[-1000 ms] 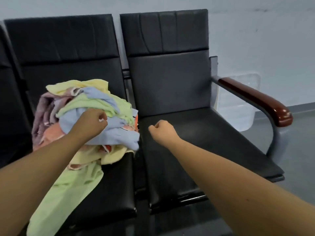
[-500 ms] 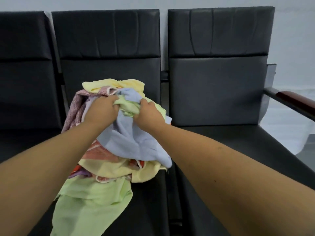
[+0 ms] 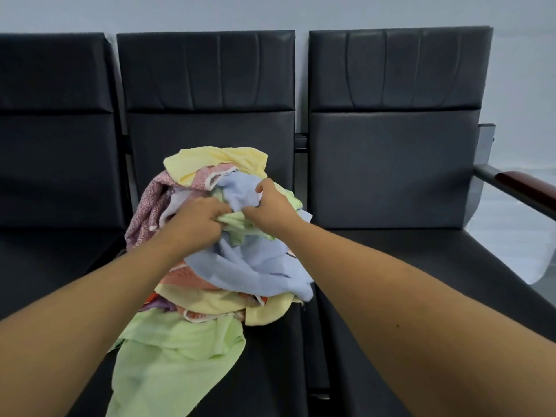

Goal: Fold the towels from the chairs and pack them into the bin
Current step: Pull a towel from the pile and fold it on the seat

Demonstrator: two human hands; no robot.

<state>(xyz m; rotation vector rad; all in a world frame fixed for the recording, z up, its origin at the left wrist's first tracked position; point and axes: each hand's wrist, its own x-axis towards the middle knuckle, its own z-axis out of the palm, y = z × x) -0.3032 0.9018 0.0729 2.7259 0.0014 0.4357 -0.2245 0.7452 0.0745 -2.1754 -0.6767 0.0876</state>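
Towels [image 3: 249, 266] heaped on middle chair [image 3: 210, 85], left hand [image 3: 195, 221] and right hand [image 3: 272, 207] gripping them.

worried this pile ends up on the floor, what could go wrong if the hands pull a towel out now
The green towel hangs over the front edge of the seat; a tug on the pile could slide it to the floor. The left hand and right hand grip bunched cloth where the blue towel tangles with others, so lifting may drag several out together.
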